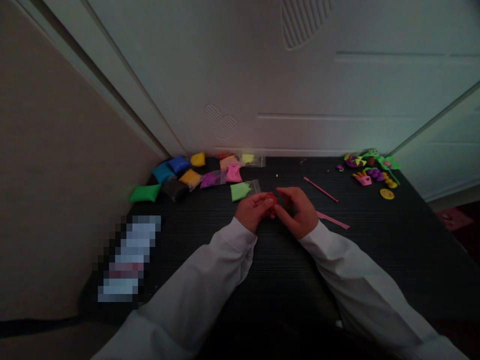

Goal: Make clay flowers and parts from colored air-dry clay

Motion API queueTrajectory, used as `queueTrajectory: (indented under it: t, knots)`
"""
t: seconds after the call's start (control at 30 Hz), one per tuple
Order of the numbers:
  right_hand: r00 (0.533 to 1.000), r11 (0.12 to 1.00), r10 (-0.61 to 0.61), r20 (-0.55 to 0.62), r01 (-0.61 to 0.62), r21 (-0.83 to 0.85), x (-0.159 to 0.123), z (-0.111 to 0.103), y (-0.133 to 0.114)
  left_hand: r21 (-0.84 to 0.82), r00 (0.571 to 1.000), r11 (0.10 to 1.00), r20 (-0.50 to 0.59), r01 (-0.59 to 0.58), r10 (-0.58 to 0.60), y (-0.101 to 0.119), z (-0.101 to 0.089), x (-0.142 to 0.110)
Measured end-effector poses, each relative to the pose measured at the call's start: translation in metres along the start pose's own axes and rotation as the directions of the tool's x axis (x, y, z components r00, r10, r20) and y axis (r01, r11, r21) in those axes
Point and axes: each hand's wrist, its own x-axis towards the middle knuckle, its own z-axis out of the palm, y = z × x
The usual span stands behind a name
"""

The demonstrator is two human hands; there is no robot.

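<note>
My left hand (250,211) is closed on a small lump of red modelling clay (270,198), pinched between thumb and fingers above the dark table. Close on its right is my right hand (298,212), thumb and index finger apart and curved, with the thumb tip at the clay's edge; whether it touches is unclear. A light green clay packet (239,191) lies just beyond my left hand. By my right wrist rests a pink flat modelling tool (333,220), partly hidden, and a thin pink stick tool (320,189) lies farther back.
Several clay packets, including a green one (145,193) and a blue one (179,164), line the table's back left. Finished clay pieces, among them a pink box shape (363,179) and a yellow disc (387,193), sit back right. A blurred-out screen (131,257) stands left. A white panel (240,75) rises behind.
</note>
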Motion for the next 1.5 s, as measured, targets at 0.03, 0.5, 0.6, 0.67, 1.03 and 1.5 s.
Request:
queueTrajectory:
  t: [0.03,0.5,0.6,0.67,1.03,1.5]
  knots:
    - [1.000,1.000,-0.021,0.018,0.022,-0.006,0.000,0.000,0.001,0.016,1.000,1.000,-0.001,-0.002,0.002,-0.001,-0.001,0.000]
    - [0.978,0.984,-0.150,0.146,0.162,-0.072,0.002,-0.003,0.012,0.143,0.995,0.990,0.096,-0.002,-0.011,0.000,-0.005,-0.002]
    - [0.976,0.978,-0.156,0.149,0.173,-0.114,0.003,-0.005,0.016,0.083,0.989,0.995,0.134,0.055,-0.066,0.000,-0.004,-0.001]
    - [0.984,0.980,-0.125,0.130,0.143,-0.138,0.003,-0.007,0.017,0.012,0.982,0.993,0.153,0.115,-0.115,0.001,-0.003,-0.002]
    - [0.982,0.978,0.028,0.188,0.011,-0.207,0.006,-0.009,0.011,-0.041,0.949,0.982,0.267,0.185,-0.168,0.002,-0.004,-0.003]
    - [0.834,0.740,0.477,0.278,-0.552,0.385,0.007,-0.001,0.006,0.198,0.999,0.980,0.044,-0.029,0.021,0.003,-0.001,-0.001]
